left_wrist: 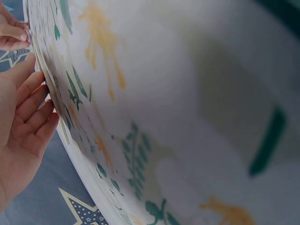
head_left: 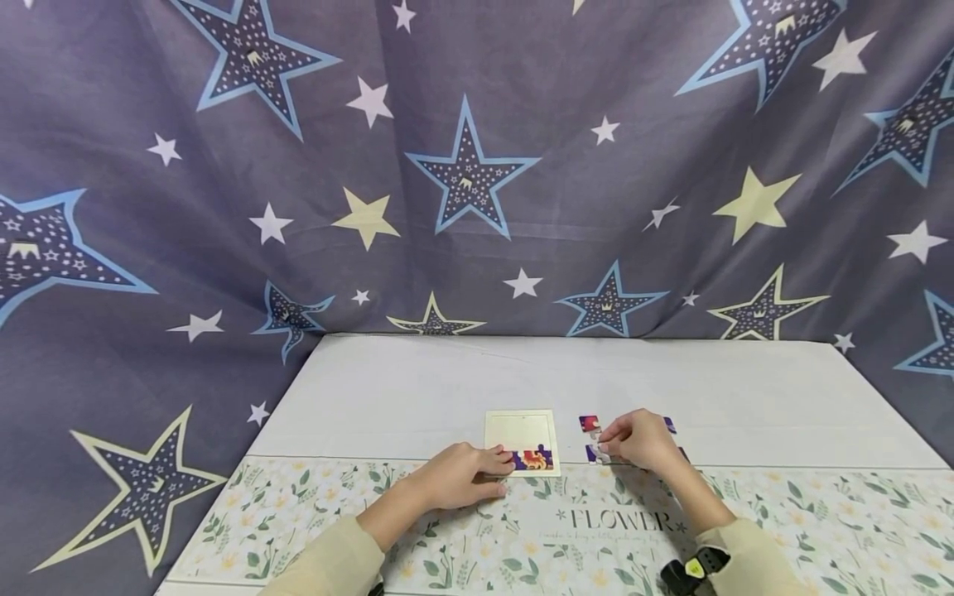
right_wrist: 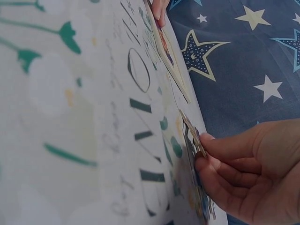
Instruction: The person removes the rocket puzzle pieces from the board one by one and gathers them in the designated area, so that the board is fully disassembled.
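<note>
A shallow square puzzle board (head_left: 519, 427) with a pale rim lies near the table's middle. Joined puzzle pieces (head_left: 535, 459), purple with an orange figure, fill its bottom row; the upper part is bare. My left hand (head_left: 464, 475) rests at the board's lower left, its fingers stretched over the edge and onto the pieces. To the right, my right hand (head_left: 643, 439) pinches a puzzle piece (right_wrist: 192, 133) between thumb and index finger, tilted up from the table. Around that hand lie a red-and-purple piece (head_left: 589, 423) and other loose pieces (head_left: 670, 425), partly hidden by it.
The table is white at the back (head_left: 402, 389). A flower-printed cover (head_left: 298, 513) with the word FLOWER lies across its front. A dark star-patterned curtain (head_left: 462, 273) hangs behind and at the sides. The right wrist wears a black strap (head_left: 696, 569).
</note>
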`<state>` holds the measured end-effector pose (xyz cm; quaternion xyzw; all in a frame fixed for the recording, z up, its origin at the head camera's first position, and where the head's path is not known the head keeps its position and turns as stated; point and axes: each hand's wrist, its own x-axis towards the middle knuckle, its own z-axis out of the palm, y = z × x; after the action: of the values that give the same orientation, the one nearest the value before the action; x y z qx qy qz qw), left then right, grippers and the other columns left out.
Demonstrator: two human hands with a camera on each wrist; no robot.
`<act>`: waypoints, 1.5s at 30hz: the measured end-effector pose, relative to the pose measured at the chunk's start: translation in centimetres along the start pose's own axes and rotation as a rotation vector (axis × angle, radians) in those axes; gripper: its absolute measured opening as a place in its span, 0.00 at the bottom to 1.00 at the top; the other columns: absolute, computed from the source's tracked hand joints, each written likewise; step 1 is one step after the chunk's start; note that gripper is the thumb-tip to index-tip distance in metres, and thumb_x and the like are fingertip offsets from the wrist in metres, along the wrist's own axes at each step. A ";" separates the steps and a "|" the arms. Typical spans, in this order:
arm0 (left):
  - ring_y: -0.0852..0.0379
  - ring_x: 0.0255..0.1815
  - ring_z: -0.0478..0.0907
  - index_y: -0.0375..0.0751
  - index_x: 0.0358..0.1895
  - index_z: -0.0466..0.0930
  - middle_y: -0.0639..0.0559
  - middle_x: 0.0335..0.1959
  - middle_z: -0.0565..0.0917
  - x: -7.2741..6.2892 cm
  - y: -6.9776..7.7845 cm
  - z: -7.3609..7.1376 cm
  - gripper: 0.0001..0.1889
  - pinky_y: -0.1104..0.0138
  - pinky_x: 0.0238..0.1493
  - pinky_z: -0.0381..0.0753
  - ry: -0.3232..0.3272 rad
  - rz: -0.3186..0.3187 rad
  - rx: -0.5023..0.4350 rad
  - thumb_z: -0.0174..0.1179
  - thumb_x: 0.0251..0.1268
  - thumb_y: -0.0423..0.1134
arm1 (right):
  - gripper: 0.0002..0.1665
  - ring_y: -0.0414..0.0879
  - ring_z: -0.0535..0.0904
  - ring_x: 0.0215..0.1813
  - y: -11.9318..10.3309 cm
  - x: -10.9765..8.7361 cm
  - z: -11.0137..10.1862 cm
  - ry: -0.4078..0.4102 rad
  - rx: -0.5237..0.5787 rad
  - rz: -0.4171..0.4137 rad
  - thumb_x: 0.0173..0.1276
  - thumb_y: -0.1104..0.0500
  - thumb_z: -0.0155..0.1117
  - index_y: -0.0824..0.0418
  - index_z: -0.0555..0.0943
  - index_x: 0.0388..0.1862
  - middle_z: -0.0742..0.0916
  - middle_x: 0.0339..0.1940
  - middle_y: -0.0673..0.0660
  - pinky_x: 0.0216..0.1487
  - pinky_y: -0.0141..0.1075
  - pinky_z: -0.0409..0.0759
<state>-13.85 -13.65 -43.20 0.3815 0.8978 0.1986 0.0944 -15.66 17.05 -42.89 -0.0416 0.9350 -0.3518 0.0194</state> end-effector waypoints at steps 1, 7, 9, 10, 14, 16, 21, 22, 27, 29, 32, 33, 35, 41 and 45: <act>0.57 0.68 0.72 0.46 0.61 0.77 0.54 0.62 0.78 0.0 0.0 0.0 0.21 0.57 0.69 0.71 0.000 0.000 0.000 0.58 0.68 0.48 | 0.02 0.40 0.72 0.21 0.0 0.0 0.0 0.001 0.000 0.004 0.54 0.62 0.73 0.61 0.87 0.25 0.85 0.18 0.51 0.21 0.30 0.70; 0.58 0.68 0.72 0.46 0.61 0.77 0.55 0.63 0.78 0.0 -0.1 0.1 0.21 0.57 0.69 0.72 0.001 -0.002 0.008 0.58 0.68 0.49 | 0.02 0.40 0.72 0.21 0.0 0.1 0.2 0.004 0.000 0.014 0.55 0.62 0.73 0.60 0.87 0.25 0.85 0.18 0.50 0.21 0.30 0.70; 0.58 0.68 0.72 0.46 0.61 0.77 0.54 0.62 0.78 0.0 -0.1 0.1 0.21 0.58 0.69 0.72 0.000 -0.004 0.006 0.58 0.68 0.49 | 0.02 0.40 0.72 0.21 0.0 0.0 0.2 0.005 0.003 0.016 0.55 0.63 0.73 0.61 0.87 0.25 0.84 0.18 0.50 0.21 0.30 0.70; 0.58 0.68 0.72 0.46 0.61 0.77 0.54 0.62 0.78 0.0 -0.1 0.1 0.21 0.58 0.69 0.72 0.000 -0.004 0.006 0.58 0.68 0.49 | 0.02 0.40 0.72 0.21 0.0 0.0 0.2 0.004 0.005 0.017 0.55 0.63 0.73 0.61 0.87 0.25 0.84 0.18 0.50 0.21 0.30 0.70; 0.58 0.68 0.72 0.46 0.61 0.77 0.54 0.62 0.78 -0.1 -0.1 0.1 0.21 0.59 0.69 0.72 -0.001 -0.007 0.004 0.58 0.68 0.49 | 0.02 0.40 0.72 0.21 -0.1 -0.1 0.2 0.005 0.006 0.020 0.55 0.63 0.73 0.61 0.87 0.25 0.84 0.18 0.50 0.21 0.30 0.69; 0.58 0.68 0.72 0.46 0.61 0.77 0.54 0.62 0.78 -0.1 -0.1 0.1 0.21 0.58 0.69 0.73 0.000 -0.008 0.004 0.58 0.68 0.49 | 0.02 0.40 0.72 0.21 -0.1 -0.1 0.2 0.005 0.004 0.016 0.55 0.63 0.73 0.60 0.87 0.25 0.84 0.18 0.50 0.20 0.30 0.69; 0.57 0.68 0.72 0.46 0.61 0.77 0.54 0.62 0.78 -0.1 0.0 0.1 0.21 0.58 0.68 0.73 0.004 -0.009 0.005 0.58 0.68 0.48 | 0.03 0.40 0.71 0.20 0.0 -0.1 0.2 0.014 -0.009 -0.001 0.54 0.62 0.73 0.60 0.87 0.24 0.84 0.18 0.50 0.20 0.30 0.68; 0.57 0.68 0.72 0.46 0.61 0.77 0.54 0.62 0.78 -0.1 0.0 0.1 0.21 0.59 0.68 0.73 0.005 -0.009 0.005 0.58 0.68 0.48 | 0.03 0.40 0.71 0.20 0.1 -0.2 0.2 0.017 -0.013 -0.004 0.54 0.62 0.74 0.60 0.87 0.24 0.84 0.18 0.50 0.20 0.29 0.68; 0.57 0.68 0.72 0.45 0.60 0.78 0.54 0.62 0.78 0.0 0.1 0.2 0.21 0.59 0.68 0.73 0.012 -0.008 0.009 0.58 0.68 0.48 | 0.03 0.40 0.71 0.21 -0.2 -0.1 0.3 0.032 -0.013 0.013 0.54 0.62 0.74 0.60 0.86 0.25 0.84 0.18 0.51 0.20 0.30 0.67; 0.57 0.68 0.72 0.45 0.60 0.78 0.54 0.62 0.78 0.0 0.1 0.1 0.21 0.59 0.68 0.73 0.013 -0.008 0.009 0.58 0.68 0.48 | 0.03 0.41 0.71 0.21 -0.4 0.0 0.5 0.038 -0.006 0.024 0.54 0.62 0.73 0.60 0.86 0.26 0.84 0.19 0.51 0.20 0.30 0.67; 0.57 0.68 0.72 0.45 0.60 0.78 0.54 0.62 0.78 0.0 0.0 0.1 0.21 0.59 0.68 0.73 0.013 -0.006 0.008 0.58 0.68 0.48 | 0.03 0.41 0.71 0.21 -1.0 0.2 0.9 0.050 -0.004 0.011 0.55 0.63 0.73 0.59 0.86 0.25 0.83 0.19 0.51 0.21 0.30 0.68; 0.57 0.68 0.72 0.45 0.60 0.78 0.54 0.62 0.78 0.0 0.0 0.1 0.21 0.59 0.68 0.73 0.012 -0.006 0.008 0.58 0.68 0.48 | 0.03 0.40 0.72 0.22 -1.2 0.3 1.1 0.054 -0.003 0.001 0.54 0.63 0.73 0.60 0.86 0.25 0.83 0.19 0.51 0.21 0.30 0.68; 0.57 0.68 0.72 0.46 0.60 0.78 0.54 0.62 0.78 0.0 0.0 0.1 0.20 0.59 0.68 0.73 0.011 -0.007 0.008 0.58 0.68 0.48 | 0.03 0.40 0.72 0.22 -1.7 0.4 1.5 0.057 0.003 -0.020 0.54 0.64 0.73 0.60 0.85 0.25 0.83 0.19 0.51 0.22 0.29 0.70; 0.58 0.68 0.72 0.46 0.61 0.77 0.54 0.63 0.78 0.0 0.0 0.1 0.20 0.59 0.68 0.73 0.007 -0.006 0.012 0.57 0.68 0.48 | 0.04 0.40 0.74 0.24 -3.6 0.6 3.1 0.013 0.045 -0.045 0.53 0.66 0.74 0.60 0.85 0.26 0.83 0.21 0.51 0.23 0.28 0.72; 0.57 0.68 0.72 0.46 0.61 0.77 0.54 0.63 0.77 0.0 0.0 0.0 0.20 0.60 0.68 0.73 0.004 -0.002 0.014 0.57 0.69 0.48 | 0.05 0.39 0.74 0.24 -4.9 0.6 3.8 -0.039 0.067 -0.081 0.53 0.67 0.73 0.60 0.84 0.26 0.84 0.21 0.50 0.24 0.27 0.73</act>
<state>-13.88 -13.65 -43.26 0.3808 0.8998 0.1930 0.0902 -15.73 10.84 -42.56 -0.0853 0.9198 -0.3823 0.0246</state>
